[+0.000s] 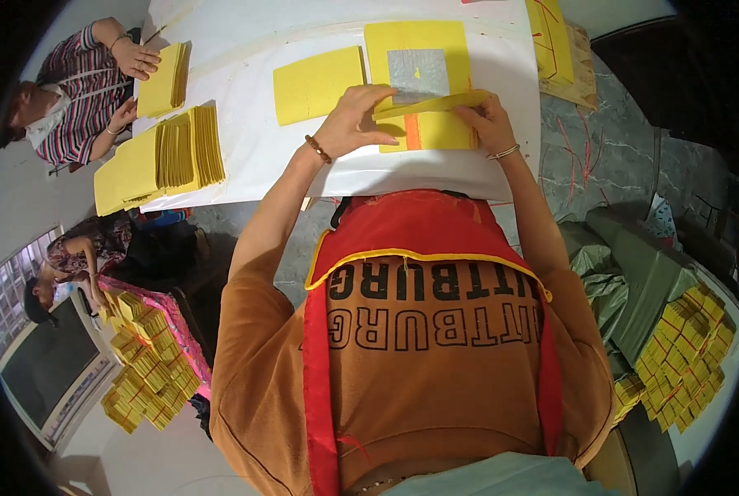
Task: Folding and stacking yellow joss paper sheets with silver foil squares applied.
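At the near edge of the white table, a yellow paper sheet (426,106) is bent up between my two hands, its edge raised toward me. My left hand (353,124) curls round its left end, thumb and fingers somewhat apart on either side. The right end is pinched in my right hand (490,124). Under and just beyond the raised sheet lies yellow paper (378,41) bearing a silver-grey square (419,69). An orange strip (412,132) shows on the nearer part. Left of it lies a yellow paper stack (316,87), close to my left hand.
On the white table (254,157), yellow folded-paper bundles (189,149) stand at left, where a co-worker's hand (134,58) touches another stack (164,81). Farther left, another person handles heaped yellow bundles (150,355). More bundles lie right (688,355), beside a wrapped yellow pile (551,41) beyond the table.
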{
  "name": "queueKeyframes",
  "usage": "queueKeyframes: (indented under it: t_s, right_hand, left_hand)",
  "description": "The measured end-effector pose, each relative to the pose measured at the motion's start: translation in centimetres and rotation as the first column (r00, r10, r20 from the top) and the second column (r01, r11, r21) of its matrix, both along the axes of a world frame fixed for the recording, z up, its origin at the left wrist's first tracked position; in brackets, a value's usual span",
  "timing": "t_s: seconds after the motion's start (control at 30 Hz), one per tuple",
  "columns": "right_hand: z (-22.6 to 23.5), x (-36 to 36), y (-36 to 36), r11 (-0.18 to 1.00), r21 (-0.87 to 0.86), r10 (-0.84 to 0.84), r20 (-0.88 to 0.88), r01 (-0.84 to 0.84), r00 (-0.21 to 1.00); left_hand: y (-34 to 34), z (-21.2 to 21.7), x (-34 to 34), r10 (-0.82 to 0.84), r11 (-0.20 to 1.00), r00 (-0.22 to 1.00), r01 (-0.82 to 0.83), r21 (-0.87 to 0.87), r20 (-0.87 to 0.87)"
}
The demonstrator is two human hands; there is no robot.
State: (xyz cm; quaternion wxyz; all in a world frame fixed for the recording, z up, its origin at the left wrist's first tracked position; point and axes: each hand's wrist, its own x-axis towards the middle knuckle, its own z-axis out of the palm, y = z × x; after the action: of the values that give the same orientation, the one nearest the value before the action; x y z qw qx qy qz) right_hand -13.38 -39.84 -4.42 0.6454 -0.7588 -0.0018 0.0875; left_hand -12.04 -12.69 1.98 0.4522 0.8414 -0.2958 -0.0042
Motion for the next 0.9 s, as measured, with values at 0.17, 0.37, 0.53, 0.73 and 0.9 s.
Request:
queueKeyframes:
  t_s: [0.17,0.37,0.53,0.73,0.9]
  right_hand:
    - [2.0,-0.1,-0.3,0.981,0.188,-0.016,-0.133,0.041,0.991]
    - [5.3,-2.7,-1.4,0.942,-0.24,0.313,0.386,-0.234,0.868]
    - [4.4,-2.9,-0.7,0.995,-0.017,0.099,-0.142,-0.103,0.985]
    - [3.5,-0.6,0.8,0.964,-0.241,-0.143,-0.109,0.114,0.984]
    - [0.8,0.2,1.1,0.945,-0.235,-0.246,-0.063,0.225,0.967]
  left_hand:
    - [0.0,-0.6,0.3,-0.04,0.953,0.967,-0.04,0.3,0.253]
    - [1.3,-0.6,-2.9,-0.154,0.974,0.966,0.114,0.195,0.205]
    - [-0.6,-0.6,-3.0,0.156,0.987,0.933,-0.136,0.085,-0.323]
    - [-1.8,-3.7,-1.1,0.382,0.919,0.763,-0.372,0.13,-0.521]
    - [-2.1,-4.9,0.0,0.435,0.895,0.706,-0.407,0.182,-0.558]
